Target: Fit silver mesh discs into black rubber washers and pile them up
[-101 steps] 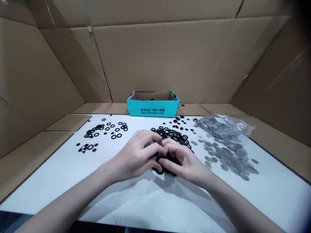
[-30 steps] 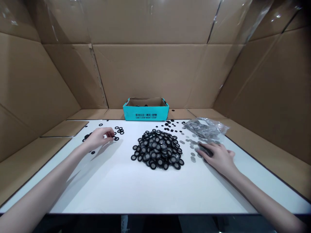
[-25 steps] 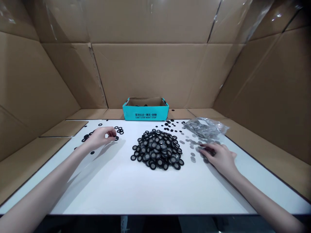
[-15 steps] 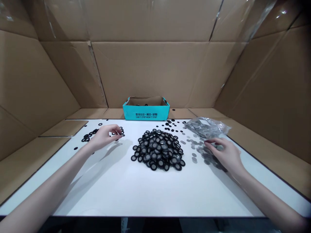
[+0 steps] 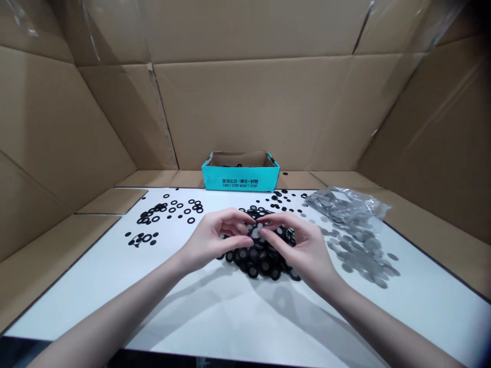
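My left hand (image 5: 218, 237) and my right hand (image 5: 301, 237) meet, fingertips nearly touching, above a pile of black rings with grey centres (image 5: 253, 270). Thumb and fingers of the left hand are closed on a black ring, hard to make out against the dark pile. A thin grey disc (image 5: 258, 233) shows at the fingertips of my right hand, which is also pinched. Loose black rings (image 5: 172, 209) lie to the left on the white table. Many loose grey discs (image 5: 368, 255) are spread to the right. The hands hide the pile's upper part.
A turquoise open box (image 5: 241, 180) stands at the back with dark pieces inside. Right of it lies a clear plastic bag (image 5: 347, 204) of grey discs. Small black discs (image 5: 282, 197) are scattered behind the pile. Cardboard walls (image 5: 253, 112) enclose the table (image 5: 199, 317).
Both hands have come inward: the left from the loose black rings, the right from the grey discs. They now meet over the pile. The view has shifted slightly.
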`<control>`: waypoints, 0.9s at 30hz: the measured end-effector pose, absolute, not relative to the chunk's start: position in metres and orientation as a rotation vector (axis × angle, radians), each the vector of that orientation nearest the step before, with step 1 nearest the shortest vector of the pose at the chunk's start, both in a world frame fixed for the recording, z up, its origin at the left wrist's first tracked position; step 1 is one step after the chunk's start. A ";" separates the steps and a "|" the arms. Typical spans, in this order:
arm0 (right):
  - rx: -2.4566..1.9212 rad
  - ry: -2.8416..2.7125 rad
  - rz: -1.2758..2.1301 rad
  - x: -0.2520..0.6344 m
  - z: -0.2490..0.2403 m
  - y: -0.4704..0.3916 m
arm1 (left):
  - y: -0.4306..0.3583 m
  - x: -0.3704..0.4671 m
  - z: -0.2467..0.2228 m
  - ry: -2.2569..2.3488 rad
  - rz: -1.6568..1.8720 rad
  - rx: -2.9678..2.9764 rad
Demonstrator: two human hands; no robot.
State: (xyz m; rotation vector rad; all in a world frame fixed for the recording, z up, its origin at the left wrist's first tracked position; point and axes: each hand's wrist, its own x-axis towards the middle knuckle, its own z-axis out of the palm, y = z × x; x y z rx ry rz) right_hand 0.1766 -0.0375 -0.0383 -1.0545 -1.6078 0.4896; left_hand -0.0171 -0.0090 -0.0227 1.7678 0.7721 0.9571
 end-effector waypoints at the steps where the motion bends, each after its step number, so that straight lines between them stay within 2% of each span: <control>1: -1.050 -1.601 0.493 0.174 -0.039 -0.036 | -0.011 -0.016 -0.022 0.773 0.974 1.773; 12: -0.972 -1.817 0.428 0.174 -0.043 -0.023 | -0.014 -0.018 -0.027 0.822 1.096 1.812; 27: -1.007 -1.895 0.378 0.182 -0.066 -0.029 | -0.015 -0.015 -0.028 0.944 0.894 2.069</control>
